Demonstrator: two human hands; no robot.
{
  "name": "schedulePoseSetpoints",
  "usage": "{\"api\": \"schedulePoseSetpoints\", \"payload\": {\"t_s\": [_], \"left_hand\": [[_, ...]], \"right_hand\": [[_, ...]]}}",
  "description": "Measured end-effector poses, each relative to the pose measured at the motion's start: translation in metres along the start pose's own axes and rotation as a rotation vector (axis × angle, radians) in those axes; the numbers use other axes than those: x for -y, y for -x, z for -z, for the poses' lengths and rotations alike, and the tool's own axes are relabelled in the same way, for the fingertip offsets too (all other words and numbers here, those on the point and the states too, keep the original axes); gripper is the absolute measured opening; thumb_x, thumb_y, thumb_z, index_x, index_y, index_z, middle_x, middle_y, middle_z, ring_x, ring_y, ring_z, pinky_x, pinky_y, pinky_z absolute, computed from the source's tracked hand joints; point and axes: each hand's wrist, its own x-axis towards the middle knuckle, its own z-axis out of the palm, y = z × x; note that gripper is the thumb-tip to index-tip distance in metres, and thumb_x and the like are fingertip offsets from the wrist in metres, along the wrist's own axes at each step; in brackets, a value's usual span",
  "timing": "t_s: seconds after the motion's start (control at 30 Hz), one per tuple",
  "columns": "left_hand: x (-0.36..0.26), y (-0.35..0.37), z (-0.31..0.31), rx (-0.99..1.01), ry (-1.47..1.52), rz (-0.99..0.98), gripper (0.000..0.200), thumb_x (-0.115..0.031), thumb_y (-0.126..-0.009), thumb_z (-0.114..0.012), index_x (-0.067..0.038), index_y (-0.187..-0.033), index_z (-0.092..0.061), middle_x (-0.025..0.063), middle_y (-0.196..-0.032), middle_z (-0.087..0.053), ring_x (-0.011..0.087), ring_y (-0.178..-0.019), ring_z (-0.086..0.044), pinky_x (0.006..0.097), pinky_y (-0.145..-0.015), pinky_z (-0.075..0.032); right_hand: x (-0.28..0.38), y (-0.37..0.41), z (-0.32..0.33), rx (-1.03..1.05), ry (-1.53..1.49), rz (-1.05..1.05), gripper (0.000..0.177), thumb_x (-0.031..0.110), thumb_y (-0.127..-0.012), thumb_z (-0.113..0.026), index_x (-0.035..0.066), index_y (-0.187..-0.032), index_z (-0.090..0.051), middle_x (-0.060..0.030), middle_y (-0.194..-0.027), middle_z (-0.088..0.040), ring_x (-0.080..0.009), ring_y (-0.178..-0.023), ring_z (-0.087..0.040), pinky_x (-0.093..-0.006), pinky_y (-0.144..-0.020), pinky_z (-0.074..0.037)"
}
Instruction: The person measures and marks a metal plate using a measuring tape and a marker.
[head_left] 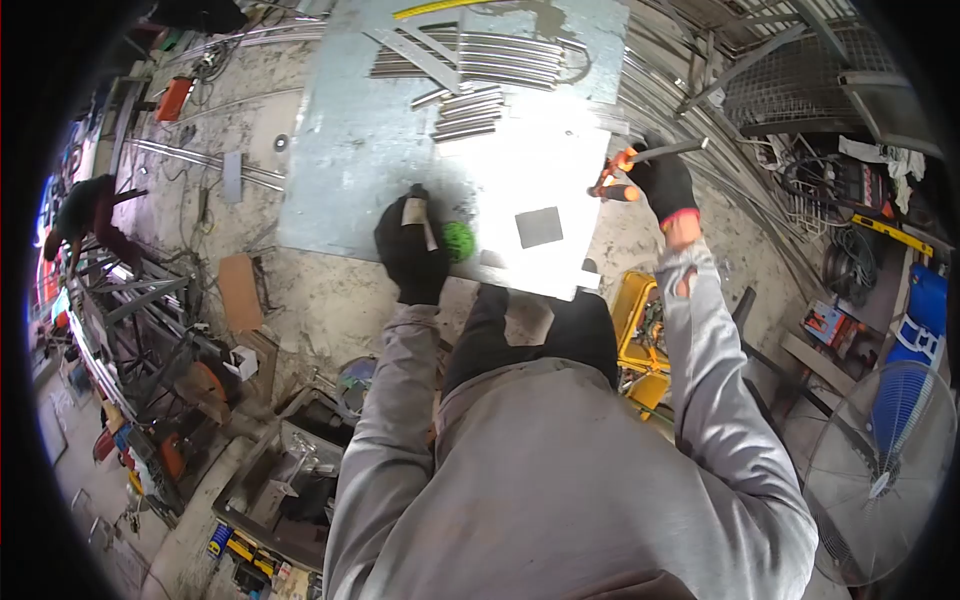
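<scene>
My left hand (410,248), in a black glove, is closed at the near edge of a metal-topped table (330,190). A pale strip shows at its fingers, but I cannot make out what it holds. Just right of it lies a round bright green thing (458,241). My right hand (665,187), also black-gloved, grips an orange-and-black tool (617,178) with a long grey metal bar beyond the table's right side. Between the hands, a small dark grey square plate (540,227) rests on the brightly lit white sheet (500,190).
Several metal tubes (510,60) lie on the table's far part, with a yellow strip (425,9) behind them. A yellow container (635,310) stands by my right leg. A fan (880,480) is at lower right. Another person (85,220) bends over at far left.
</scene>
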Motion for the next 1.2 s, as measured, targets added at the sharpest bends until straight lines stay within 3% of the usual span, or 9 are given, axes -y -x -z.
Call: {"api": "schedulePoseSetpoints", "payload": {"t_s": [0.1,0.3,0.37,0.4,0.6,0.7,0.93,1.07,1.2], "left_hand": [[-0.016,-0.005,0.008,-0.069,-0.079,-0.065,0.033,-0.003,-0.093,-0.070,-0.003,-0.126,-0.070,0.0147,-0.107,-0.072,0.0351,-0.099,-0.070,0.0468,-0.086,-0.054],[0.002,-0.003,0.006,-0.114,-0.056,-0.117,0.030,-0.005,-0.095,-0.068,-0.003,-0.125,-0.070,0.0150,-0.107,-0.075,0.0347,-0.098,-0.072,0.0459,-0.086,-0.055],[0.004,-0.011,0.007,0.042,0.051,0.323,0.027,-0.008,-0.098,-0.064,-0.004,-0.123,-0.071,0.0152,-0.101,-0.077,0.0347,-0.092,-0.074,0.0440,-0.084,-0.057],[0.013,-0.022,-0.008,-0.163,0.245,0.324,0.026,-0.012,-0.099,-0.062,-0.005,-0.122,-0.073,0.0149,-0.094,-0.077,0.0345,-0.086,-0.075,0.0430,-0.082,-0.058],[0.028,-0.103,-0.042,-0.063,-0.059,0.203,0.047,-0.017,-0.084,-0.083,-0.006,-0.127,-0.069,0.0181,-0.117,-0.074,0.0398,-0.111,-0.068,0.0480,-0.095,-0.054],[0.031,-0.116,-0.059,-0.037,-0.276,0.071,0.039,-0.020,-0.086,-0.079,-0.011,-0.123,-0.072,0.0167,-0.106,-0.073,0.0379,-0.103,-0.067,0.0478,-0.089,-0.053],[0.061,-0.115,-0.069,-0.037,-0.188,-0.181,0.016,-0.014,-0.092,-0.067,-0.013,-0.104,-0.078,0.0136,-0.078,-0.071,0.0363,-0.077,-0.068,0.0508,-0.070,-0.051],[0.040,-0.110,-0.049,-0.090,0.044,0.068,0.021,-0.002,-0.094,-0.065,-0.008,-0.110,-0.076,0.0184,-0.093,-0.076,0.0359,-0.087,-0.074,0.0468,-0.078,-0.056],[-0.033,-0.081,0.018,0.067,0.193,-0.064,0.024,-0.015,-0.100,-0.068,-0.005,-0.122,-0.071,0.0169,-0.103,-0.078,0.0316,-0.092,-0.076,0.0390,-0.083,-0.059]], "right_hand": [[0.000,0.080,-0.016,-0.143,0.155,-0.081,0.040,0.042,-0.106,-0.063,0.007,-0.123,-0.069,-0.0091,-0.114,-0.074,-0.0206,-0.087,-0.072,-0.0367,-0.078,-0.061],[-0.014,0.233,-0.027,-0.378,0.009,-0.577,0.041,0.040,-0.104,-0.065,0.013,-0.135,-0.064,-0.0089,-0.117,-0.073,-0.0232,-0.095,-0.072,-0.0384,-0.081,-0.058],[-0.045,0.274,-0.007,-0.442,-0.019,-0.643,0.039,0.040,-0.104,-0.064,0.015,-0.134,-0.065,-0.0085,-0.116,-0.073,-0.0230,-0.094,-0.072,-0.0379,-0.079,-0.057],[-0.053,0.292,-0.004,-0.483,-0.041,-0.659,0.037,0.039,-0.103,-0.064,0.015,-0.131,-0.065,-0.0068,-0.114,-0.073,-0.0228,-0.093,-0.071,-0.0380,-0.077,-0.057],[-0.072,0.341,0.000,-0.621,-0.047,-0.581,0.029,0.037,-0.103,-0.065,0.015,-0.122,-0.067,-0.0036,-0.105,-0.072,-0.0208,-0.082,-0.070,-0.0358,-0.068,-0.054],[-0.069,0.344,-0.013,-0.704,-0.144,-0.574,0.033,0.038,-0.102,-0.067,0.014,-0.124,-0.066,-0.0043,-0.106,-0.072,-0.0204,-0.084,-0.070,-0.0358,-0.068,-0.054],[-0.043,0.348,-0.045,-0.691,-0.110,-0.314,0.051,0.041,-0.103,-0.070,0.006,-0.140,-0.064,-0.0065,-0.116,-0.073,-0.0196,-0.097,-0.072,-0.0362,-0.084,-0.058],[-0.011,0.327,-0.058,-0.653,0.039,-0.115,0.042,0.036,-0.107,-0.066,0.002,-0.133,-0.069,-0.0075,-0.112,-0.073,-0.0133,-0.095,-0.069,-0.0309,-0.086,-0.057],[0.084,0.302,-0.100,-0.340,0.202,-0.093,0.041,0.033,-0.109,-0.062,0.000,-0.133,-0.065,-0.0069,-0.106,-0.072,-0.0129,-0.091,-0.068,-0.0287,-0.085,-0.056]]}}
